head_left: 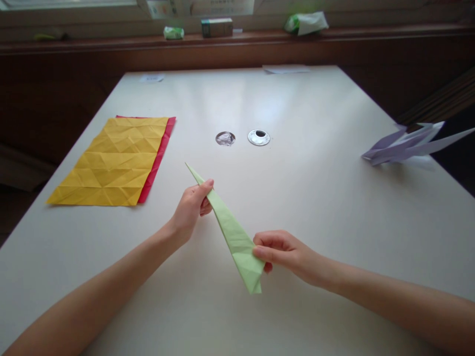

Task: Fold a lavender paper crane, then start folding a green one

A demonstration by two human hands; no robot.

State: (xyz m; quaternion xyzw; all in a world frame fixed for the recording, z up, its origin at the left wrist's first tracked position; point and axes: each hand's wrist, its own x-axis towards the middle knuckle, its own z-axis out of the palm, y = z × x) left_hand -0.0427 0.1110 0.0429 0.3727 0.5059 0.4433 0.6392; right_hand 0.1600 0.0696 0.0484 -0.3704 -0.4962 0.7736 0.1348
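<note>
I count one left hand [192, 205] and one right hand [284, 251], one folded light-green paper [232, 227], one folded lilac paper [399, 148], one creased yellow sheet [107, 163] and one red sheet [154, 168]. There is one white table [315, 198] with two round holes [225, 139]; I see also one small box [217, 27].

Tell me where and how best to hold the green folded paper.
Probably pinch the green paper at its wide near end, coming from the right, thumb on top, as the right hand does. That end is broad; the far tip narrows to a thin point that might bend.
</note>
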